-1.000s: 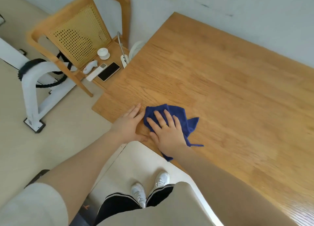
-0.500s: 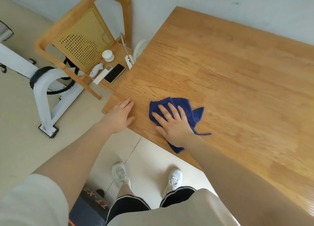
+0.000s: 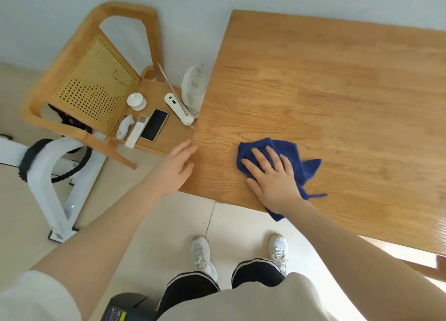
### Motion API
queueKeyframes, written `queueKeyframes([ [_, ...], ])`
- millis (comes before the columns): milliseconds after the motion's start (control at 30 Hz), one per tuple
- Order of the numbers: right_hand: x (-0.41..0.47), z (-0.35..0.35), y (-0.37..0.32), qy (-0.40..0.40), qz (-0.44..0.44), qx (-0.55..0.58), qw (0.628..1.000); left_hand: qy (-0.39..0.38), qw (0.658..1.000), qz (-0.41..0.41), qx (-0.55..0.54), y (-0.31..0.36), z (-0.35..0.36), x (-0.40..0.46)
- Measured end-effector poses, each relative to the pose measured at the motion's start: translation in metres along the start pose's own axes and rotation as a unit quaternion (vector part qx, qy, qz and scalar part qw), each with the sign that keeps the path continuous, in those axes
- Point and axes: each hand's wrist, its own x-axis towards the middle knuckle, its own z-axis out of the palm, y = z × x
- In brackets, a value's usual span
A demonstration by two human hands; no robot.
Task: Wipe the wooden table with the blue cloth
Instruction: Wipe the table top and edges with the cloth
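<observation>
The wooden table [image 3: 325, 98] fills the right half of the view, its near left corner close to me. A crumpled blue cloth [image 3: 296, 161] lies near that corner, one end hanging over the front edge. My right hand [image 3: 270, 176] presses flat on the cloth with fingers spread. At the table's left corner rests my left hand [image 3: 176, 168], fingers extended and holding nothing.
A wooden chair [image 3: 96, 84] with a cane back stands left of the table; its seat carries a phone [image 3: 154, 124], a remote [image 3: 136, 131], a white cup [image 3: 136, 101] and a white kettle [image 3: 194, 89]. White exercise equipment [image 3: 55, 176] stands on the tiled floor.
My right hand has slid the cloth to the right along the table, away from the left hand. The left hand has shifted out to the table's corner edge.
</observation>
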Motion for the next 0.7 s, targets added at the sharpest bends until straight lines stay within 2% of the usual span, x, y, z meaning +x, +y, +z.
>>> queueKeyframes([
  [100,0.022,0.011,-0.064,-0.014,-0.117,0.003,0.993,0.014,0.999,0.045,0.018,-0.034,-0.018,-0.001],
  [200,0.066,0.018,-0.119,-0.020,-0.133,-0.008,0.991,0.034,0.999,0.040,-0.004,-0.062,-0.029,-0.007],
  [300,0.088,0.021,-0.142,-0.034,-0.125,-0.017,0.991,0.047,0.998,0.049,0.001,-0.080,-0.037,-0.010],
  [433,0.058,0.027,-0.125,-0.021,-0.076,-0.020,0.997,0.002,0.998,0.062,0.022,-0.087,-0.043,0.000],
  [567,-0.001,0.025,-0.072,0.010,0.047,-0.036,0.998,-0.037,0.997,0.072,-0.007,-0.074,-0.036,0.009],
  [700,-0.039,0.014,-0.046,-0.004,0.170,-0.036,0.985,-0.063,0.993,0.102,-0.015,-0.066,-0.028,0.017],
])
